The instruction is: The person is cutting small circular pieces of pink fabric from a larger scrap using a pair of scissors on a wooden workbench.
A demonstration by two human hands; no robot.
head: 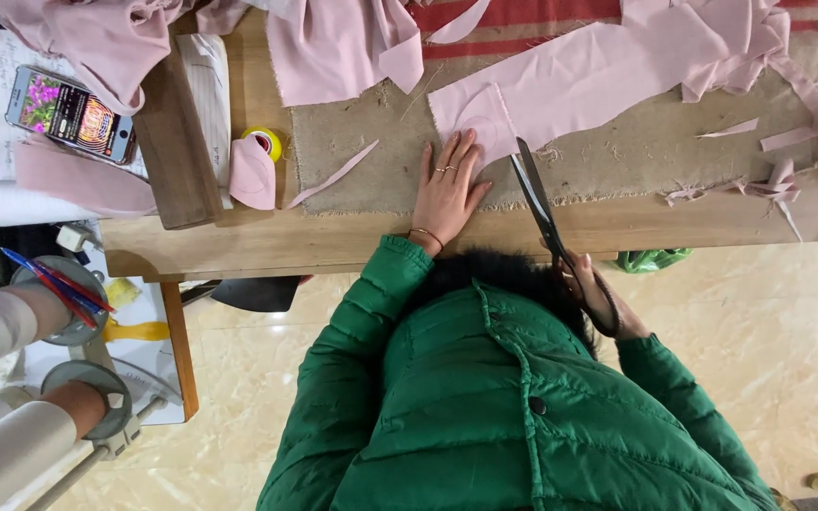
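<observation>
We see left hand [447, 185] flat, fingers released, pinning pink fabric strip [579, 80] on desk [352, 241]. Right hand [603, 298] grip clenched on black scissors [540, 210]; blades at strip's near edge. Cut seemingly barely begun; most uncut.

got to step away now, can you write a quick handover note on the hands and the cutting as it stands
Left hand lies flat, fingers spread, pinning the pink fabric strip on the burlap mat.
Right hand grips the handles of the black scissors; the blades point at the strip's near edge beside the left hand.
Done: pink offcuts lie on the mat's right side.
Left: the strip under the left hand looks uncut at the blades.
</observation>
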